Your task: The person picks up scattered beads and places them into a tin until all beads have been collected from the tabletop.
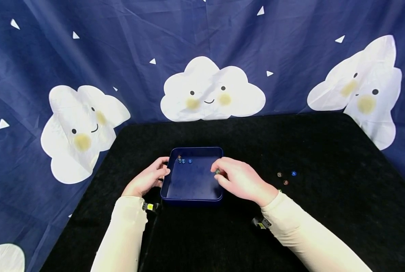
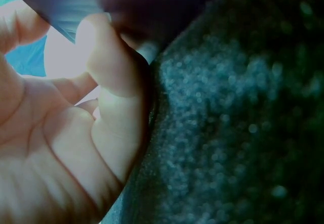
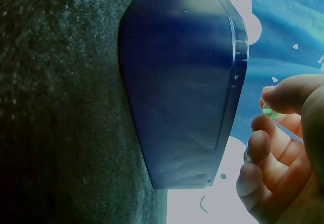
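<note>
A dark blue rectangular tray (image 1: 192, 199) lies on the black cloth, several small glass marbles (image 1: 183, 161) grouped near its far left corner. My left hand (image 1: 147, 177) grips the tray's left side, thumb at the rim and fingers curled along the outer wall. Close up in the left wrist view, that thumb (image 2: 104, 51) meets the tray's wall. My right hand (image 1: 241, 179) is above the tray's right edge, pinching a greenish marble (image 3: 272, 113) between thumb and index finger. In the right wrist view the other fingers are curled, and the hand is apart from the tray's side.
To the right of my right hand, several loose marbles lie on the cloth, among them a blue marble (image 1: 293, 173) and a reddish-brown marble (image 1: 285, 182). A greenish one is partly hidden by the right sleeve. A blue curtain (image 1: 138, 30) with white clouds hangs behind the table.
</note>
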`<action>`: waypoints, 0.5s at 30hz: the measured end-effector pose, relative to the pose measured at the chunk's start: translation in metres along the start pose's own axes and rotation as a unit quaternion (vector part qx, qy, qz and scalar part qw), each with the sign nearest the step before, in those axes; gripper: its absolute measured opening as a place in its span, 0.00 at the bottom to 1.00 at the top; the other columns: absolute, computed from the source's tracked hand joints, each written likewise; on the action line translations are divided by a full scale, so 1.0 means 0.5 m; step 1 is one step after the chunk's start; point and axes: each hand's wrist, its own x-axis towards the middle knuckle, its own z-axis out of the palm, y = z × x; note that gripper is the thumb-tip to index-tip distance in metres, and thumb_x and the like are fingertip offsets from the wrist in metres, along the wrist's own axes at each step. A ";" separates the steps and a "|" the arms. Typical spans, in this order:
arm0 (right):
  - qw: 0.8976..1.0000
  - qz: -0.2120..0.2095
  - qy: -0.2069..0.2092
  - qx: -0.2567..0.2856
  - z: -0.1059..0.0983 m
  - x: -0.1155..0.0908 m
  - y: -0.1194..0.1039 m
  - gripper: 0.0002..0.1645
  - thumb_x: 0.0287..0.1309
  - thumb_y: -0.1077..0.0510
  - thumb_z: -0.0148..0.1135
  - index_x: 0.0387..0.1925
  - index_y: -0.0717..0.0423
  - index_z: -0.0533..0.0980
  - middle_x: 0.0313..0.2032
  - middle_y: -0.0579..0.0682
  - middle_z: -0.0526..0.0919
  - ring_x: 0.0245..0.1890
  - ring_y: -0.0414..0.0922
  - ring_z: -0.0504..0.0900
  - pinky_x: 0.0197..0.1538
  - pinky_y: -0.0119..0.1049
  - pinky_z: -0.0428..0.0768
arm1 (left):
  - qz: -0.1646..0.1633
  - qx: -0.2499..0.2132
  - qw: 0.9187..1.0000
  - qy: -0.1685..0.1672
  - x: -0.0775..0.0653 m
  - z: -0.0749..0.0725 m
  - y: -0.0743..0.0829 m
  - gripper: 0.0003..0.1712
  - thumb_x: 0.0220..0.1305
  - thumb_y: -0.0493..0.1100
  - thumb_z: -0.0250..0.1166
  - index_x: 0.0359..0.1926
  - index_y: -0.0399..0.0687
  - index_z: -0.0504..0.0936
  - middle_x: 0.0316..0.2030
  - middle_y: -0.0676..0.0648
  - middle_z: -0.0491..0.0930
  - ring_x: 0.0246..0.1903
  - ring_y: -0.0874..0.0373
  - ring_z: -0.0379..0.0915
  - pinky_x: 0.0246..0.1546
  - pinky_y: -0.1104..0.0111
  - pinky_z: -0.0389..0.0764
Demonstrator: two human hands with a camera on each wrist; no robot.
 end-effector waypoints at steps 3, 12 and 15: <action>1.000 -0.002 0.004 -0.001 0.000 0.000 0.003 0.10 0.61 0.56 0.67 0.44 0.43 0.79 0.32 0.35 0.73 0.31 0.34 0.73 0.38 0.33 0.76 | 0.000 0.000 1.000 0.000 0.000 0.000 0.001 0.32 0.71 0.39 0.56 0.72 0.42 0.58 0.47 0.36 0.68 0.39 0.48 0.80 0.37 0.56 0.84; 1.000 -0.001 0.000 0.001 -0.009 0.002 0.005 0.10 0.60 0.56 0.68 0.43 0.43 0.80 0.33 0.35 0.75 0.32 0.34 0.74 0.39 0.35 0.77 | -0.002 -0.001 1.000 0.001 -0.003 0.001 0.005 0.31 0.71 0.39 0.56 0.72 0.43 0.59 0.47 0.38 0.69 0.39 0.48 0.80 0.37 0.56 0.84; 1.000 0.012 -0.009 -0.002 -0.021 0.002 0.012 0.08 0.61 0.55 0.68 0.42 0.43 0.80 0.33 0.35 0.75 0.32 0.35 0.74 0.40 0.36 0.77 | -0.002 -0.001 1.000 0.001 -0.003 0.001 0.005 0.32 0.71 0.39 0.56 0.72 0.42 0.58 0.47 0.38 0.69 0.39 0.48 0.80 0.37 0.56 0.84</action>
